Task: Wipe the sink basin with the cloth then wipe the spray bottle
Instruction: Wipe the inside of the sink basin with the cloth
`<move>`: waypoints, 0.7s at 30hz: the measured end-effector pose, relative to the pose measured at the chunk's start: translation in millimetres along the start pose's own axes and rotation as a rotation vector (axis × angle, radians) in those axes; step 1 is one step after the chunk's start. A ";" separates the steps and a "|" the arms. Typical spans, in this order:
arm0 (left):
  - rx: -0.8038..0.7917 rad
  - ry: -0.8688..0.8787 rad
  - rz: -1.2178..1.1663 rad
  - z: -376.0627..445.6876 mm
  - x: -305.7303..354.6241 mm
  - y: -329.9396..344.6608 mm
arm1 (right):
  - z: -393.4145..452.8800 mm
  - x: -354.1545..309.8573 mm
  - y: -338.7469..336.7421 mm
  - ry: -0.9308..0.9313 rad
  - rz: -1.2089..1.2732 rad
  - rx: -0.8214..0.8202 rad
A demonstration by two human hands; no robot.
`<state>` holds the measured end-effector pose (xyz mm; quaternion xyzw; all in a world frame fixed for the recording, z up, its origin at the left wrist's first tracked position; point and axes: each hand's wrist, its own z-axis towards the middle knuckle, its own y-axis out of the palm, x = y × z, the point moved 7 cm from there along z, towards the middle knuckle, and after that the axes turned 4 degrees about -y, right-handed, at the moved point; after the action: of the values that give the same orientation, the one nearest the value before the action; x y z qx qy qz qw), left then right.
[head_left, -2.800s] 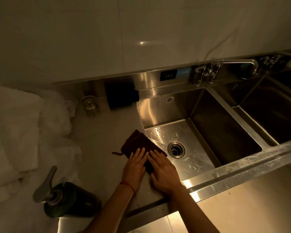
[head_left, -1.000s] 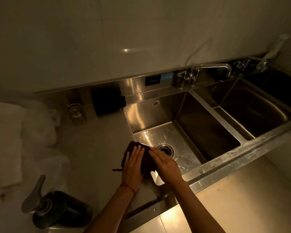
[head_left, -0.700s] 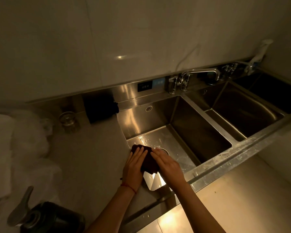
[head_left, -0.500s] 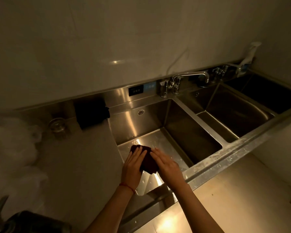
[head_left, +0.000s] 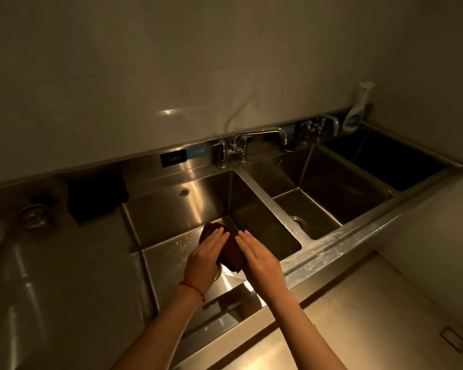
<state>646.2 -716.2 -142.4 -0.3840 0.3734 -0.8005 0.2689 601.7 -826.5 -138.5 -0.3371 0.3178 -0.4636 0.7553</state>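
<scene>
I see my left hand [head_left: 203, 259] and right hand [head_left: 259, 259] pressing flat, fingers straight, on the dark cloth [head_left: 231, 248] on the floor of the left sink basin [head_left: 171, 209]. The spray bottle [head_left: 356, 111] stands upright at the worktop's far right corner.

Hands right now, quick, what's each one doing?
Left hand: open, straight fingers pressing the dark cloth in the sink basin.
Right hand: open, fingers flat on the cloth.

**Hidden and unreadable at the sink**

The left hand [head_left: 203, 259] covers most of the near basin's drain. Both hands overlap the cloth [head_left: 231, 251], hiding its near edges. Text on the far spray bottle [head_left: 356, 113] is too small to read.
</scene>
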 end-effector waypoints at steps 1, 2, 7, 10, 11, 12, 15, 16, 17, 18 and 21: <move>0.003 0.000 -0.004 3.8 7.5 2.8 | -2.3 6.6 -6.4 -0.001 -0.007 0.017; 0.001 0.003 -0.008 7.2 15.8 5.7 | -4.7 12.8 -12.4 -0.009 -0.017 0.033; -0.006 0.044 0.006 25.4 50.0 22.8 | -14.1 40.3 -36.5 -0.045 -0.069 0.054; -0.059 0.097 0.052 38.3 65.9 36.9 | -18.4 50.7 -43.9 -0.025 -0.085 0.077; -0.080 0.120 0.075 43.0 71.7 40.9 | -18.7 53.6 -44.9 -0.014 -0.099 0.087; -0.106 0.137 0.101 47.9 77.5 45.6 | -18.3 57.1 -45.4 0.005 -0.120 0.091; -0.157 0.127 0.201 63.8 87.9 64.0 | -14.6 73.0 -46.5 0.115 -0.153 0.077; -0.167 0.108 0.209 69.0 88.6 70.3 | -13.8 78.4 -46.9 0.153 -0.146 0.068; -0.186 0.083 0.215 75.1 89.8 76.3 | -12.9 84.5 -47.9 0.183 -0.140 0.065; -0.223 0.089 0.246 79.0 89.7 84.9 | -12.1 88.6 -49.3 0.196 -0.135 0.070; -0.291 0.122 0.290 91.9 88.8 107.4 | -9.6 103.4 -50.4 0.205 -0.165 0.096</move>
<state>686.8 -877.8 -153.0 -0.3117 0.5519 -0.7129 0.2999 607.6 -940.4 -120.7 -0.2767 0.3420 -0.5707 0.6934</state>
